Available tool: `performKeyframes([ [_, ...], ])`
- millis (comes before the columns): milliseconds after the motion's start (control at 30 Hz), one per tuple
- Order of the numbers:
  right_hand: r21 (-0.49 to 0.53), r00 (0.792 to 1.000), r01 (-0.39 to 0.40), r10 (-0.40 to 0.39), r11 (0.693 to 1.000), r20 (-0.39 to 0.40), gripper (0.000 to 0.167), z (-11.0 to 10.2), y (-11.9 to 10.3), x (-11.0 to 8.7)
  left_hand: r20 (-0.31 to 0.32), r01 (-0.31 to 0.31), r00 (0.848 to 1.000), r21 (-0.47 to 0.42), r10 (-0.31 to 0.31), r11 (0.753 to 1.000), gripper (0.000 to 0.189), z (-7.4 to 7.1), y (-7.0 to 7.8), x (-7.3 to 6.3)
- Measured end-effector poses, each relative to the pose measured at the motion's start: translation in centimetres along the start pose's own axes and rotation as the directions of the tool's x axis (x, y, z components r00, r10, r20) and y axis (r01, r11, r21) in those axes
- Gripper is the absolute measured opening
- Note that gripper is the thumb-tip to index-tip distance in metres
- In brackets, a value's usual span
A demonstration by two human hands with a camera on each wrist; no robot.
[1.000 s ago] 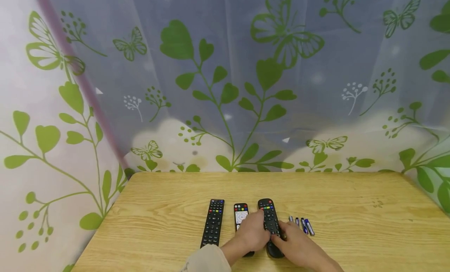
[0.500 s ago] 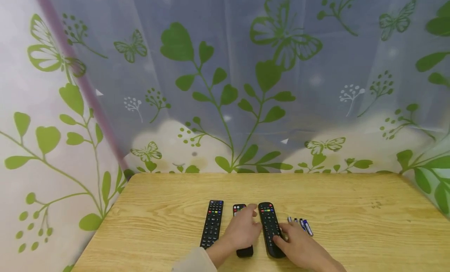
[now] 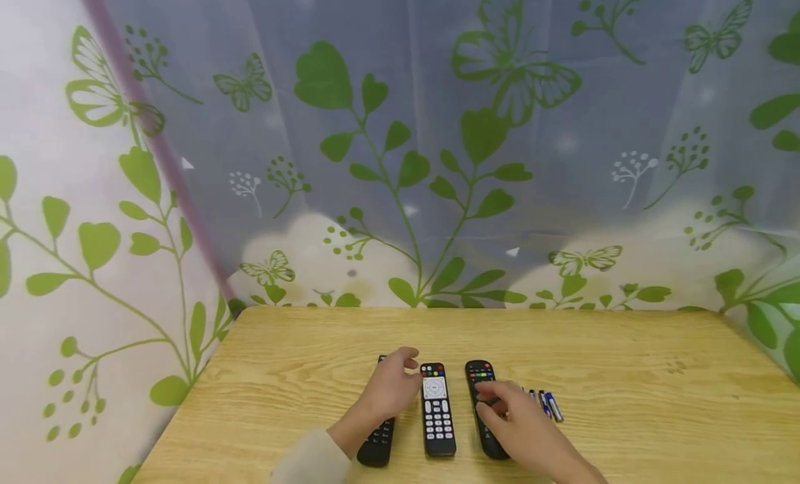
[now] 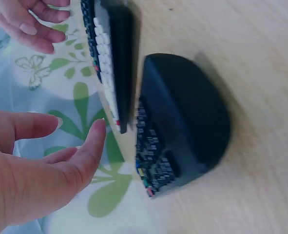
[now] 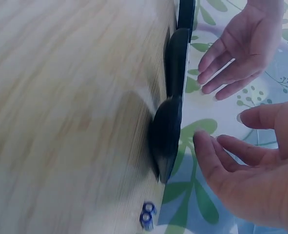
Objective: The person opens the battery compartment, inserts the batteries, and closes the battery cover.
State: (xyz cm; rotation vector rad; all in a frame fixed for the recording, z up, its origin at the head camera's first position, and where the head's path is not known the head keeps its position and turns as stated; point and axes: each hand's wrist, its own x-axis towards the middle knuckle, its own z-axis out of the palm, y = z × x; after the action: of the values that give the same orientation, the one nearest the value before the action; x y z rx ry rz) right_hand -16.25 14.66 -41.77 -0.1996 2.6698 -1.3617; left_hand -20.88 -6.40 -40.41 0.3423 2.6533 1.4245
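Note:
Three remote controls lie side by side on the table. My left hand (image 3: pixel 390 387) hovers over the left black remote control (image 3: pixel 376 448), covering its upper part. Its fingers are loosely bent and hold nothing; the left wrist view shows a gap between the fingers and that remote. The middle remote control (image 3: pixel 439 418), with white buttons, lies fully uncovered. Above the right black remote control (image 3: pixel 480 373) is my right hand (image 3: pixel 528 425), hiding part of its keys. In the right wrist view its relaxed fingers (image 5: pixel 209 156) are apart from the remote.
Several small blue-and-silver batteries (image 3: pixel 550 405) lie right of the right remote, partly hidden by the right hand. The wooden table (image 3: pixel 300 373) ends at a curtain (image 3: pixel 375 192) printed with leaves and butterflies.
My left hand has moved left from the right remote, across the middle one, to above the left one. My right hand has lifted off the right remote. The remotes stay in place.

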Motion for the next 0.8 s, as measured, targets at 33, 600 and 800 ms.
performKeyframes([
  [33, 0.016, 1.000, 0.008, -0.008, 1.000, 0.016, 0.035, 0.2, -0.1, 0.1, 0.001, 0.010, 1.000, -0.005, -0.010, 1.000, 0.042, 0.0, -0.1, 0.0],
  [600, 0.050, 0.995, 0.011, -0.016, 0.999, 0.100, 0.060, 2.9, -1.5, 1.3, 0.005, 0.067, 0.998, -0.035, -0.067, 0.997, 0.043, 1.2, -1.7, -0.3],
  [800, 0.088, 0.988, -0.038, 0.024, 0.995, 0.151, 0.066, 3.1, -1.3, 1.9, 0.055, 0.137, 0.990, -0.175, -0.129, 0.975, 0.050, 1.6, -2.1, -0.1],
])
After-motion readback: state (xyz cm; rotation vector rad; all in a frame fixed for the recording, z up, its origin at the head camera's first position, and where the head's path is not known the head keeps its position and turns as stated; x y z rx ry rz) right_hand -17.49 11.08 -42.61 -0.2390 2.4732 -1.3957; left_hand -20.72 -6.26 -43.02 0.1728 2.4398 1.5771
